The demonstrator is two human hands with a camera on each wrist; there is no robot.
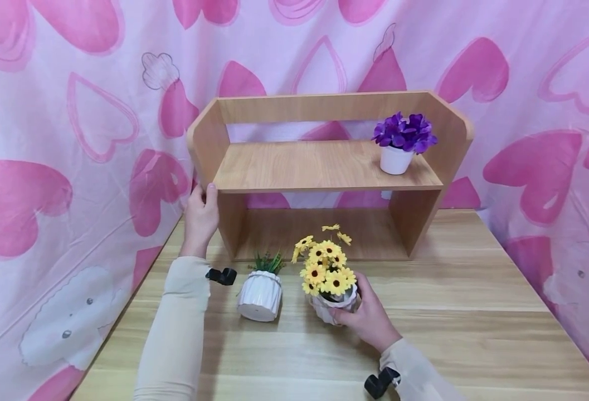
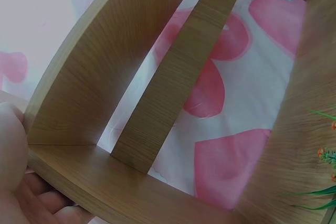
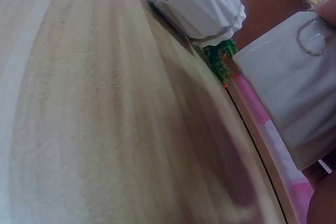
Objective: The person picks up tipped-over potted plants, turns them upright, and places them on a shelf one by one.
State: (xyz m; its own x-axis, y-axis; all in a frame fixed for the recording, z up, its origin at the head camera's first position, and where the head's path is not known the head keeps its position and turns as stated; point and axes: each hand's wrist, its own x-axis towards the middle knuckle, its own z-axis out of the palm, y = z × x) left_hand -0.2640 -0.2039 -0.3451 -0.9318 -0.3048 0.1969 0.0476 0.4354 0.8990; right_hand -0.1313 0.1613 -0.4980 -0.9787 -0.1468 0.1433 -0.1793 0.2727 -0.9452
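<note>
My left hand (image 1: 201,217) grips the left side panel of a two-tier wooden shelf (image 1: 284,167); in the left wrist view its thumb and fingers lie around the panel's edge. My right hand (image 1: 371,320) holds a ribbed white pot of yellow artificial flowers (image 1: 326,273) in front of the shelf. The right wrist view shows this white pot (image 3: 294,82) raised off the table, twine round it. Between the hands, a second white pot (image 1: 260,298) with a green plant lies tipped over, its base facing me.
A white pot of purple flowers (image 1: 397,159) stands at the right end of the upper shelf board. The shelf rests at the back of a light wooden table (image 1: 480,312). Pink heart-patterned cloth (image 1: 108,139) hangs behind and on both sides.
</note>
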